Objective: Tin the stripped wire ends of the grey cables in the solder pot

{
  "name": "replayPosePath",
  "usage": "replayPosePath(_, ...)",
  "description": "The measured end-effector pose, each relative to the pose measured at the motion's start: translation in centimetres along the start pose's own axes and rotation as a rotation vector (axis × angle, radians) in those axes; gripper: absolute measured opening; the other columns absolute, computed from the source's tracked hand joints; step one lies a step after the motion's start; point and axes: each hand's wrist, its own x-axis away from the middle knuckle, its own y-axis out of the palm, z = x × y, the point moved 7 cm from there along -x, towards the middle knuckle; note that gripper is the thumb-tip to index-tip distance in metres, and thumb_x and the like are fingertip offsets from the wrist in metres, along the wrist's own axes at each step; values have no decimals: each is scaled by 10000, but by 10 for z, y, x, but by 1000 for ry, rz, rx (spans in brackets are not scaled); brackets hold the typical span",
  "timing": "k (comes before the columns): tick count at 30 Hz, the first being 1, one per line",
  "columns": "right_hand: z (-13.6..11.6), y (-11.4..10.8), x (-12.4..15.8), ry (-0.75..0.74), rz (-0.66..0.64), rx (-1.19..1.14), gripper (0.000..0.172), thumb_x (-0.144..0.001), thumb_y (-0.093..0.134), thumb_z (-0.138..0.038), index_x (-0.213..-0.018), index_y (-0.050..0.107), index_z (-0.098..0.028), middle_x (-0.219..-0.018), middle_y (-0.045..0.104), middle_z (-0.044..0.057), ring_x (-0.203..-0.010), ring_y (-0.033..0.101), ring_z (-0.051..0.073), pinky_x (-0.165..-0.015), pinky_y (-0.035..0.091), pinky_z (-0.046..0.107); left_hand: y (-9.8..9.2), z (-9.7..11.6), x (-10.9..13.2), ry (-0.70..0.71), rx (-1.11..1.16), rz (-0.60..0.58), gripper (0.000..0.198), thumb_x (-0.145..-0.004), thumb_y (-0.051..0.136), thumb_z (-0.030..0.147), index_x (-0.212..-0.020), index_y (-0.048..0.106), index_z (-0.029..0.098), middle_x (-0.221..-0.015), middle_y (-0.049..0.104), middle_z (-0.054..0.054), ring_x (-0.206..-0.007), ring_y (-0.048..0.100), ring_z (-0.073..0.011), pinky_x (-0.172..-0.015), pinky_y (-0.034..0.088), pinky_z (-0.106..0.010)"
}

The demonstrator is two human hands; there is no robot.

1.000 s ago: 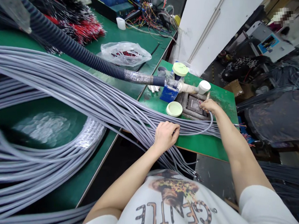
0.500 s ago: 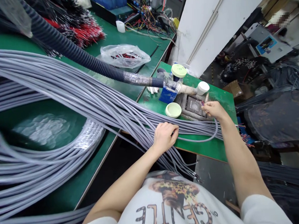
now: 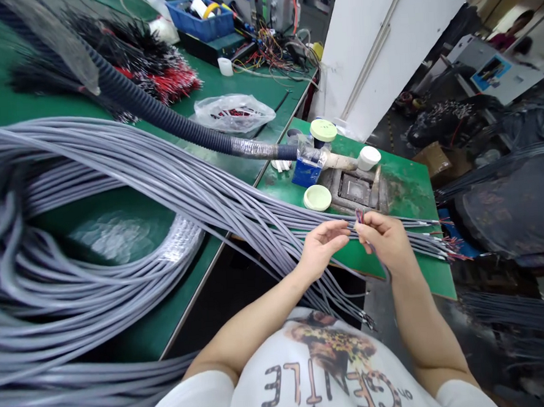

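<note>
A thick bundle of grey cables (image 3: pixel 159 167) sweeps from the left across the bench, its ends fanning out past my hands with coloured wire tips (image 3: pixel 445 248) at the right. My right hand (image 3: pixel 385 239) is shut on one cable's end, whose stripped coloured wires (image 3: pixel 359 218) stick up between the fingers. My left hand (image 3: pixel 323 246) lies just left of it over the cables, fingertips nearly touching my right hand. Whether those fingers grip a cable I cannot tell.
A dark metal fixture (image 3: pixel 354 189) is set into the green bench (image 3: pixel 404 189), beside a pale green lid (image 3: pixel 317 197) and a blue block (image 3: pixel 306 172). A corrugated black hose (image 3: pixel 165 118) crosses above the cables. A plastic bag (image 3: pixel 234 113) and red-black wire bunches (image 3: pixel 163 84) lie behind.
My right hand has lifted the cable end away from the metal fixture and moved toward my left hand. My left hand has moved right and up along the cables. The view has shifted slightly.
</note>
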Motion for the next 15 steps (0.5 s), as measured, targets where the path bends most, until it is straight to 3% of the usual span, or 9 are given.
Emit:
replayPosePath(3, 1, 6, 3, -13, -10, -32, 184, -802, 613, -322, -689, 578, -181, -529, 528, -48, -383, 443, 66, -387, 327, 199, 18, -4, 2, -36, 202, 60, 289, -676, 781, 346, -899, 679, 193, -834, 671, -13, -695, 593, -117, -700, 493, -283)
replayPosePath(6, 0, 4, 8, -18, -6, -66, 201, -808, 612, -347, -701, 587, -179, -533, 533, -43, -389, 448, 68, -395, 342, 200, 26, 3, 1, -18, 179, 85, 246, -697, 758, 377, -803, 658, 178, -776, 626, 2, -649, 557, -106, -667, 489, -285)
replayPosePath(9, 3, 2, 17, -6, -57, -125, 208, -816, 612, -380, -898, 621, -188, -590, 570, -37, -404, 478, 76, -410, 375, 206, 21, 20, 1, 102, 16, 132, 224, -771, 687, 403, -774, 645, 183, -777, 610, 1, -632, 540, -99, -643, 479, -277)
replayPosePath(11, 9, 2, 25, 17, -111, -159, 332, -829, 600, -398, -1100, 586, -208, -604, 579, -40, -407, 481, 81, -407, 377, 205, 19, 38, 4, 261, -204, 147, 200, -795, 666, 400, -792, 668, 200, -780, 618, -14, -671, 557, -120, -661, 481, -290)
replayPosePath(15, 18, -3, 35, 50, -104, -231, 517, -831, 599, -422, -1296, 464, -242, -568, 566, -56, -373, 426, 79, -361, 310, 192, 34, 57, 16, 546, -567, -13, 126, -813, 662, 341, -846, 717, 232, -769, 644, -40, -763, 590, -166, -749, 490, -338)
